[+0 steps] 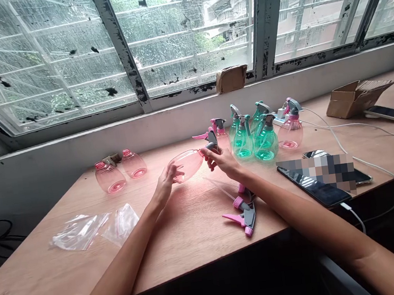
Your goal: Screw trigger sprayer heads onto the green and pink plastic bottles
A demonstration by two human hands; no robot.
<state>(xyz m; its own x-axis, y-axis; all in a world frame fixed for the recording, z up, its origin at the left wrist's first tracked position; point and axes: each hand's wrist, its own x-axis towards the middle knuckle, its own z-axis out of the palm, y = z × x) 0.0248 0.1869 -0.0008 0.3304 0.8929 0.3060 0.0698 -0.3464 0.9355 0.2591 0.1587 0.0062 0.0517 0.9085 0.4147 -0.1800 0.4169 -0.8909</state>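
Note:
A pink see-through spray bottle (188, 164) lies on its side in the air over the wooden table (179, 236). My left hand (167, 182) is wrapped round its base. My right hand (222, 159) grips the grey and pink trigger head (210, 140) at the bottle's neck. Loose trigger heads with dip tubes (244, 211) lie on the table just under my right forearm. Two headless pink bottles (119, 172) stand at the left.
Green spray bottles (253, 136) and pink ones (290, 129) stand behind my hands. Clear plastic bags (92, 229) lie at the left. Two phones (316, 185) with a white cable, a cardboard box (354, 97) and another phone sit at the right. The window wall is close behind.

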